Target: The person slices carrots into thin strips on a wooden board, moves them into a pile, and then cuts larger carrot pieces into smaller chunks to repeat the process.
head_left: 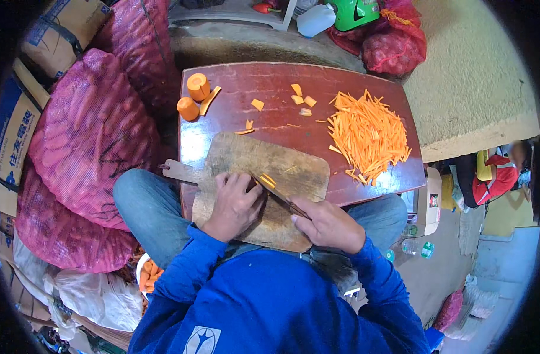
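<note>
Right hand (332,224): grip closed around the handle of the knife (274,192), blade angled across the wooden cutting board (252,152). Left hand (237,200): fingers curled and together on the board beside the blade; cannot tell what they clamp (an orange bit shows at the fingertips, the rest is hidden). Carrot slivers (268,180) lie at the blade; a heap of carrot sticks (370,138) sits on the far-right of the red-brown surface (335,79). Risk: fingertips straightening toward the edge could be nicked; a slipping board could cause likewise.
</note>
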